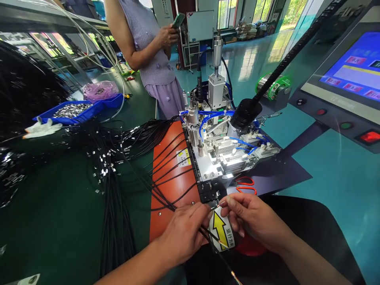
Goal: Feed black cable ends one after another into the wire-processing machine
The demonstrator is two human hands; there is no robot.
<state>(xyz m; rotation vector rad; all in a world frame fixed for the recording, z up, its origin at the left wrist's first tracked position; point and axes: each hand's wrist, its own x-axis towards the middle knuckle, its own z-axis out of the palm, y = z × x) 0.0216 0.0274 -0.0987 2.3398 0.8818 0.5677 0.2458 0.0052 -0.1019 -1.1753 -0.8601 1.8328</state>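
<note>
My left hand is closed around several thin black cables. Their stripped ends, with pale inner wires, hang below it. My right hand pinches at a thin wire end that reaches out from the left fingers; the fingertips partly hide it. Both hands sit at the near edge of a metal fixture machine, above a label with a yellow arrow. Other black cables run across the orange-red panel toward the machine's black track.
Red-handled scissors lie right of the track. A flexible black lamp arm hangs over the machine. Cable bundles and a blue tray of metal parts occupy the left bench. A control screen stands right; a person holds a phone behind.
</note>
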